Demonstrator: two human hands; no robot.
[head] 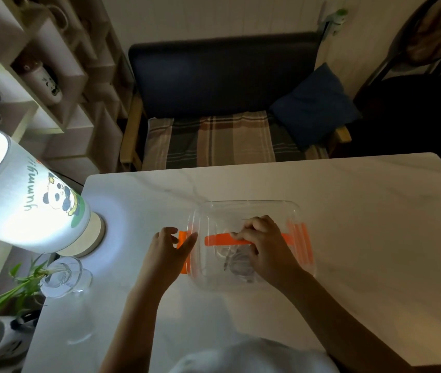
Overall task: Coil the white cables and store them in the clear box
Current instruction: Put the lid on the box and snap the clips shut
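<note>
Head | clear box (241, 211) lidded | lamp (25, 195) left — both hands: grip unclear

Clear box (246, 208) with orange handle (224, 240) and clasps, white marbled table (362, 211), plaid seat cushion (214, 138).

bare forearms, white garment (251, 356) at chest

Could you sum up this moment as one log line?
left hand: at orange side clip | right hand: on orange handle | clear box: lid on
</note>
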